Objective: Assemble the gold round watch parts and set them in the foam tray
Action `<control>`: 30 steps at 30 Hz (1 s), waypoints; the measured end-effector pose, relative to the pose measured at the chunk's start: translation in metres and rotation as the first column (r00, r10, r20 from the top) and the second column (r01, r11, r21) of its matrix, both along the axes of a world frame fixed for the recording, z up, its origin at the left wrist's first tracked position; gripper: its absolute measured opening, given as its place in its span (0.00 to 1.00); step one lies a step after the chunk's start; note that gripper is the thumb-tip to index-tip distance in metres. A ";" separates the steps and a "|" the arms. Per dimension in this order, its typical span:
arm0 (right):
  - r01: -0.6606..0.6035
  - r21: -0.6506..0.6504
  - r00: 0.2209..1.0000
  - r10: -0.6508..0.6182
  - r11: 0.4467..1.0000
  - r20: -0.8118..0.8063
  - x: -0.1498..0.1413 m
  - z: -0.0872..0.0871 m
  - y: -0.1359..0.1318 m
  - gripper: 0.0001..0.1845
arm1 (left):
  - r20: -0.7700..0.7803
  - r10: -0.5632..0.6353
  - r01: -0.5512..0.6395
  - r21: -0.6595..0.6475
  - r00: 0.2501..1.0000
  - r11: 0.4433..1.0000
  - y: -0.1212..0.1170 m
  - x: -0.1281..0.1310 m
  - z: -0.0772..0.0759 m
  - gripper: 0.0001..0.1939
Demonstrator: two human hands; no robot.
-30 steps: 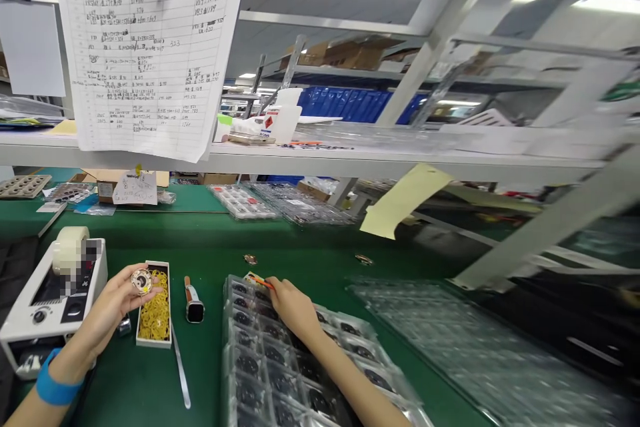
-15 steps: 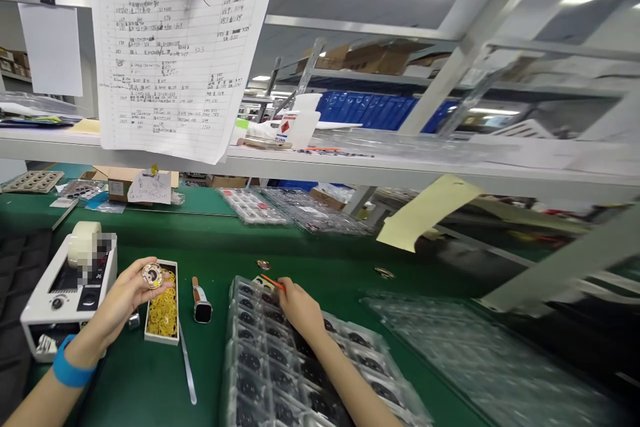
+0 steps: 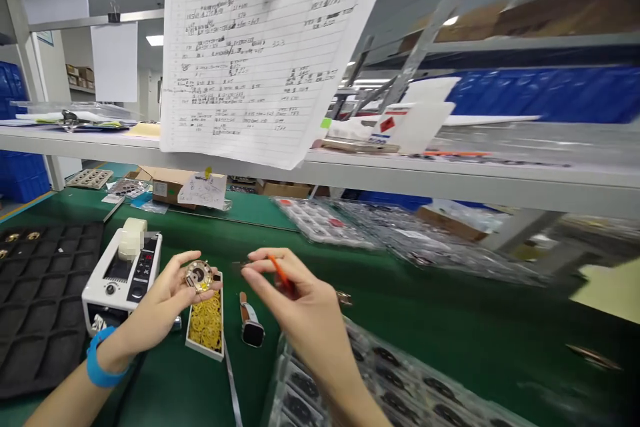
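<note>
My left hand (image 3: 173, 287) holds a round watch movement (image 3: 199, 276) by its edge, tilted so that its face shows. Below it stands a narrow white box (image 3: 205, 355) of yellow rings (image 3: 205, 323). My right hand (image 3: 305, 293) has a thin orange stick-like tool (image 3: 280, 271) between its fingers. Its thumb and forefinger pinch a small dark piece, too blurred to name. Beneath the right forearm lies a clear compartment tray (image 3: 300, 363) with dark round parts. A smartwatch (image 3: 253, 332) with a brown and pale strap rests between the hands.
A white tape dispenser (image 3: 125, 267) stands at left, beside a black compartment tray (image 3: 45, 320). Metal tweezers (image 3: 233, 387) lie near the box. A shelf edge (image 3: 350, 177) crosses above the green bench, with a handwritten sheet (image 3: 240, 80) hanging over it.
My right hand has left the clear tray and moved left and nearer to my left hand, a small piece now at its fingertips. The view has turned left.
</note>
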State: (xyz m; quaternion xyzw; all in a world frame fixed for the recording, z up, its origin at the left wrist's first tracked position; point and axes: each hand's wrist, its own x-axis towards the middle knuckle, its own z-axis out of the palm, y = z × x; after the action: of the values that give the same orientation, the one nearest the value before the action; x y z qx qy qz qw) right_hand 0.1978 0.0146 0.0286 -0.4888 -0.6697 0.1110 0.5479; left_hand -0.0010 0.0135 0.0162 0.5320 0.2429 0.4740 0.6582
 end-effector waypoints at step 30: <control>0.037 -0.021 0.975 -0.040 0.999 -0.219 -0.055 -0.018 -0.019 0.08 | -0.207 0.104 -0.078 0.131 0.973 0.988 -0.013 0.007 -0.004 0.20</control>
State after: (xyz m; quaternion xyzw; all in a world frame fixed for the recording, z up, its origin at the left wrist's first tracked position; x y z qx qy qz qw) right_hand 0.1425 -0.0045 0.0101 -0.4909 -0.5946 0.1592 0.6165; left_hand 0.0061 0.0001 0.0125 0.6074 0.3069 0.4577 0.5722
